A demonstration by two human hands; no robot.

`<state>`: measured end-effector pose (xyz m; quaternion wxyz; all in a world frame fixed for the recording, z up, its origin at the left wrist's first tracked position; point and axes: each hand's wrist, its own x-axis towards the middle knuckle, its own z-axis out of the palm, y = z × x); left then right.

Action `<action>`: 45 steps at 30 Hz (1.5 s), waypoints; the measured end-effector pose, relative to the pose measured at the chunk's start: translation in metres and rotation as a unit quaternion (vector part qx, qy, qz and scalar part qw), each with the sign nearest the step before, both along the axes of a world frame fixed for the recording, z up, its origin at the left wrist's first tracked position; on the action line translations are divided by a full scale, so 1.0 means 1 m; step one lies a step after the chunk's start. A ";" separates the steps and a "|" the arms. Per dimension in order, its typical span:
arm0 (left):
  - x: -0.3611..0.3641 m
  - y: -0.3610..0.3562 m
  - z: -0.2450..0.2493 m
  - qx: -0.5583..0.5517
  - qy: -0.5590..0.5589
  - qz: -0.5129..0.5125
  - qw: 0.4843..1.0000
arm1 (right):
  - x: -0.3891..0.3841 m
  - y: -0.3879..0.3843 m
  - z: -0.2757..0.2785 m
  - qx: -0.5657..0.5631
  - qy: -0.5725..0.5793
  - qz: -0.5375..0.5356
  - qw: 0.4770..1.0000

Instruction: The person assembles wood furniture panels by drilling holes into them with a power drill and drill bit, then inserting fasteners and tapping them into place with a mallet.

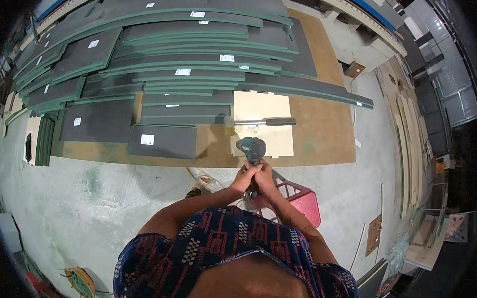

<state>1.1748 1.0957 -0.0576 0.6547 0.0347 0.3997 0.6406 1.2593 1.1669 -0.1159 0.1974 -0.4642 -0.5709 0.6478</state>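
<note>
Concrete floor (85,195): brown sheet (325,132) upper centre, carrying dark panels (188,76) and pale board (262,110). Pink crate (307,202) centre-right, long strips (411,142) right edge.

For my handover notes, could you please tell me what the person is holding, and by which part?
A teal cordless drill, gripped at its handle: the left hand and right hand are wrapped around it together, the body clear of them.

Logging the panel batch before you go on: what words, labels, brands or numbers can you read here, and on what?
No text here can be read.
The white stickers on the dark panels: print too small to read.
The drill gripped by the left hand and right hand: no brand legible.
</note>
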 end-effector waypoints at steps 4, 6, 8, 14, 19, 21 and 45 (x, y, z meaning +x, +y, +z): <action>-0.021 0.010 0.003 -0.009 0.028 -0.039 0.999 | -0.024 0.017 0.008 -0.053 0.055 -0.036 0.996; -0.029 0.019 -0.023 -0.016 0.076 -0.049 0.996 | -0.037 0.023 0.023 -0.078 0.078 -0.046 0.993; -0.036 0.015 0.003 -0.035 0.104 -0.054 0.993 | -0.047 0.025 0.042 -0.100 0.108 -0.054 0.988; -0.050 0.006 -0.018 -0.015 0.189 -0.125 0.974 | -0.052 0.028 0.041 -0.094 0.092 -0.064 0.989; -0.062 -0.005 -0.038 -0.083 0.246 -0.173 0.950 | -0.051 0.026 0.049 -0.107 0.067 -0.075 0.989; -0.066 -0.012 -0.036 -0.087 0.250 -0.177 0.948 | -0.050 0.026 0.048 -0.105 0.052 -0.072 0.990; -0.088 -0.125 -0.283 0.010 0.608 -0.417 0.676 | 0.038 0.101 0.048 -0.045 0.027 -0.248 0.967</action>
